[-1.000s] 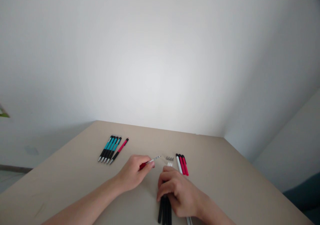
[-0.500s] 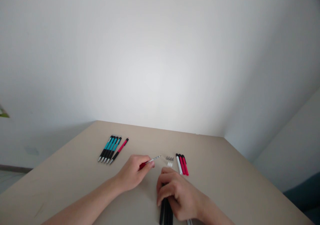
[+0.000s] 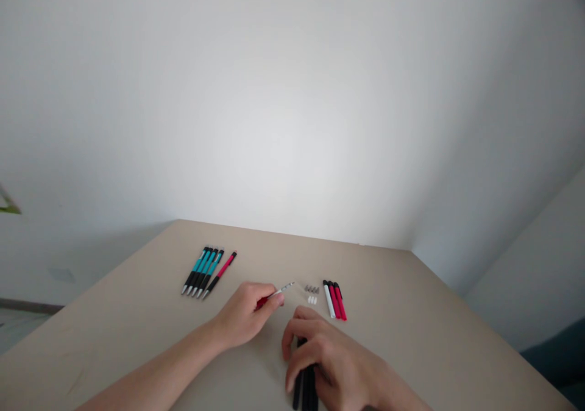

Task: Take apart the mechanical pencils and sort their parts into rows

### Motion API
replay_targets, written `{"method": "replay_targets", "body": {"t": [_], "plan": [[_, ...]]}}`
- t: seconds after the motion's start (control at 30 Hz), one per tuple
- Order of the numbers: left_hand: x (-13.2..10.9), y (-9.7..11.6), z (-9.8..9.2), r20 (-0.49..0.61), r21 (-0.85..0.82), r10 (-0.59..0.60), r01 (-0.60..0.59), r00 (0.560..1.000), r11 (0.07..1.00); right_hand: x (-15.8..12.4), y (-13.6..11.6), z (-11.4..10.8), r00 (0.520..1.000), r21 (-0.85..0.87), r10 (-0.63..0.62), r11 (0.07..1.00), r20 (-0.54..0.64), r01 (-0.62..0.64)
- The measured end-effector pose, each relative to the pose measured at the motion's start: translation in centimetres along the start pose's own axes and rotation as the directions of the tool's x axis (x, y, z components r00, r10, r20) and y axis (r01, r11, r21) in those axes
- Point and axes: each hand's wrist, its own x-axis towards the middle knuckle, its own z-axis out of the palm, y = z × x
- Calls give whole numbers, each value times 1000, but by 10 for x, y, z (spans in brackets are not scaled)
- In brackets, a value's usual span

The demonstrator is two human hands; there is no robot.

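Observation:
My left hand is closed round a red pen barrel, most of it hidden in the fingers. A thin pale refill sticks out of the barrel, its tip pointing up and right. Lower down, my right hand bends its fingers over several black pen grips lying side by side near the bottom edge. Its thumb and fingers close on one of these grips, though the contact is partly covered.
Teal pens and a red pen lie at the left of the table. Small metal tips, white pieces, a white barrel and two red barrels lie beyond my right hand. A wall stands behind.
My right hand's fingers have spread a little and shifted slightly left over the black grips. My left hand keeps the red barrel in nearly the same place.

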Motion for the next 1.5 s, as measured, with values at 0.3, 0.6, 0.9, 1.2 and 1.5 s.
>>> {"method": "replay_targets", "body": {"t": [0.3, 0.6, 0.9, 1.2, 1.5], "plan": [[-1, -1, 0, -10, 4, 0, 0, 1000, 1000, -5, -10, -7, 992, -98, 73, 993, 100, -63], [0, 0, -2, -23, -3, 11, -11, 1000, 1000, -5, -6, -4, 989, -144, 73, 988, 125, -55], [-1, -2, -1, -16, -6, 7, -7, 1000, 1000, -5, -6, -4, 989, -137, 65, 989, 129, -48], [-1, -2, 0, -19, 3, 7, -7, 1000, 1000, -6, -8, -4, 992, -118, 71, 991, 102, -59], [-1, -1, -1, 59, 50, 22, -25, 998, 998, -1, 0, -2, 875, -53, 267, 948, -403, -314]]}}
